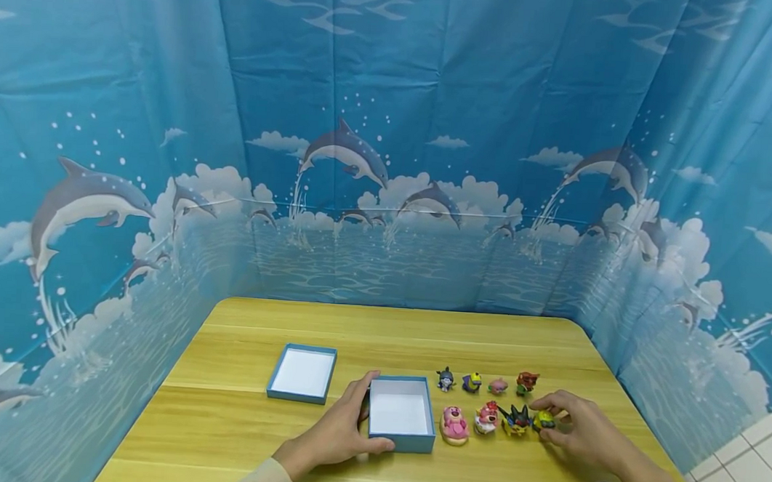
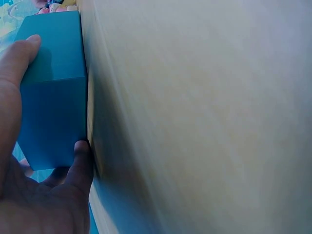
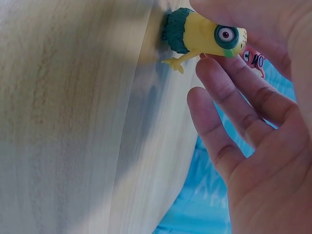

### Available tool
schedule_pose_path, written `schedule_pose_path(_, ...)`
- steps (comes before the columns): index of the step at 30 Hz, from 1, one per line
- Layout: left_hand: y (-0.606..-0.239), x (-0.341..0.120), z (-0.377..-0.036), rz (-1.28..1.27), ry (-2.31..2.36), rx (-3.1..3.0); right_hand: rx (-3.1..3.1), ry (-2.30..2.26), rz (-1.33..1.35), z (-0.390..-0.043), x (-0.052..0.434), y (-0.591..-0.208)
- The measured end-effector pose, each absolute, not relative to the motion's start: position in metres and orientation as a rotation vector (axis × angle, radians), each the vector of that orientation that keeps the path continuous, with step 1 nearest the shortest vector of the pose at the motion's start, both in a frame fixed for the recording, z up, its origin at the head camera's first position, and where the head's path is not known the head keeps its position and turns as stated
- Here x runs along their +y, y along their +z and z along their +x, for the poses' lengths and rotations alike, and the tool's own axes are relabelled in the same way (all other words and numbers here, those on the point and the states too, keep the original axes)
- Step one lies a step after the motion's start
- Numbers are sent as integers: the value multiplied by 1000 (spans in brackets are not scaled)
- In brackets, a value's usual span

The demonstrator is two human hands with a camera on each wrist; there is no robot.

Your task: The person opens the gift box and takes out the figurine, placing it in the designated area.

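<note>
- The left hand (image 1: 336, 435) curls around the near left corner of the blue box (image 1: 402, 412); the thumb lies on its left wall and the other fingers on its front wall.
- The box is open, white inside, and stands on the wooden table (image 1: 232, 422).
- The right hand (image 1: 579, 426) pinches a small yellow toy (image 1: 543, 420), the rightmost one in the near row.
- The toy has one big eye and a dark green base; it still touches the table, and its long axis lies tilted.
- Beside it, to the left, stand a black toy (image 1: 516, 418), a white and red toy (image 1: 486, 416) and a pink bear (image 1: 454, 424).
- Farther back is a row of four small figures (image 1: 485, 382).
- The lid (image 1: 303, 373) lies open side up, behind and left of the box.
- Blue curtains with dolphins (image 1: 390, 161) close the table round.
</note>
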State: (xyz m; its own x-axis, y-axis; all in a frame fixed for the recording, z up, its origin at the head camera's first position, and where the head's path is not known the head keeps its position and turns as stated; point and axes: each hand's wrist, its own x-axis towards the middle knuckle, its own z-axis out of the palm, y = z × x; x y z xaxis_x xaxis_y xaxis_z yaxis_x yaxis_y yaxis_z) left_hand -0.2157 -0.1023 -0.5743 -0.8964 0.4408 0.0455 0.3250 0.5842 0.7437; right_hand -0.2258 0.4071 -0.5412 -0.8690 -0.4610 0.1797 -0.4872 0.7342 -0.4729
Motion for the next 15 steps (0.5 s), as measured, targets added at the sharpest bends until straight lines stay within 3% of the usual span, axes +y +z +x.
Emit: schedule_pose_path(15,-574,-102,-215,639,1211,2658,-2896,807,742,-222,407,-533)
